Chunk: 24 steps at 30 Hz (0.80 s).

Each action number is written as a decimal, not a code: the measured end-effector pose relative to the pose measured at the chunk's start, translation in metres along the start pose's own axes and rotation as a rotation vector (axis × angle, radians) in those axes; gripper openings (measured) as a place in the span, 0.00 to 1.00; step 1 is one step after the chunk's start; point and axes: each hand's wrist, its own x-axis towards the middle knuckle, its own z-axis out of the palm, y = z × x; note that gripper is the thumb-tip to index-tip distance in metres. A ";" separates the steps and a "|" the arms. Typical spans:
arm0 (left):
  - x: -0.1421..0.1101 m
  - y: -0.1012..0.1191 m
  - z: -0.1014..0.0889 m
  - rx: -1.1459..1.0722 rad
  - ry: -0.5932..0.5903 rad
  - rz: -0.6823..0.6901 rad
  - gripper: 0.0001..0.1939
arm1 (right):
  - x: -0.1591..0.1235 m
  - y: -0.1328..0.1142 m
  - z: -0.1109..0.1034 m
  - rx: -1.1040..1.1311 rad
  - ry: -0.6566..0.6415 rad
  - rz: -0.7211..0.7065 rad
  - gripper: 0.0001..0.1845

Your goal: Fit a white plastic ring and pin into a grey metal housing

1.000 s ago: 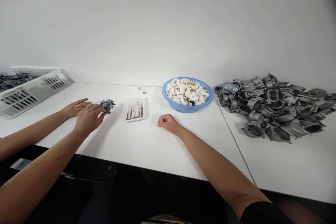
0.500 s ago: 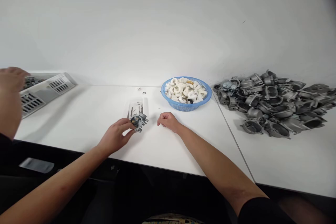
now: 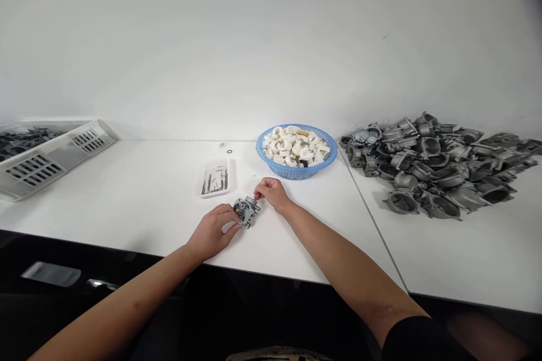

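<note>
Between the two hands, near the front edge of the white bench (image 3: 139, 192), sits one compact grey metal part with an open, rimmed body and brass-coloured pieces inside (image 3: 247, 212). The left hand (image 3: 212, 232) pinches it, thumb on the near side and fingers on the far side. Its open face turns up and toward the left hand, while its short stubs point toward the right hand (image 3: 273, 194); it looks so squat that I cannot tell its long axis. Nor can I tell whether it touches the bench. The right hand is curled, fingertips drawn together just beside the part; whether they pinch anything is hidden.

Just beyond the left hand lies one shallow white plastic tray (image 3: 215, 194) with several thin dark strips (image 3: 209, 181), too small to count surely. Farther out is one small black ring (image 3: 229, 152). Beyond the right hand stands one round blue plastic basket (image 3: 298, 172), heaped with white curved pieces (image 3: 292, 146), too many to count. Well to the right of that hand is one heap of grey metal castings (image 3: 449, 177), dozens, overlapping. Well left of the left hand, one white slotted plastic crate (image 3: 59, 161) holds dark parts (image 3: 25, 140), not countable.
</note>
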 end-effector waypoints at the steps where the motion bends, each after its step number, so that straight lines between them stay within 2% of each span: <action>1: 0.001 0.001 0.002 0.000 0.002 0.003 0.05 | 0.000 0.001 0.000 -0.002 0.007 -0.010 0.09; 8: 0.006 0.003 0.022 0.031 0.093 0.079 0.06 | 0.002 0.007 -0.003 -0.033 0.041 -0.105 0.14; 15: 0.002 0.000 0.034 0.027 0.198 0.139 0.08 | 0.004 0.011 -0.004 -0.068 0.017 -0.115 0.16; 20: 0.005 -0.002 0.035 -0.109 0.172 -0.007 0.04 | 0.005 0.010 -0.006 -0.088 0.002 -0.106 0.15; 24: 0.013 -0.001 0.028 -0.159 0.134 -0.086 0.08 | 0.005 0.010 -0.006 -0.115 0.006 -0.119 0.15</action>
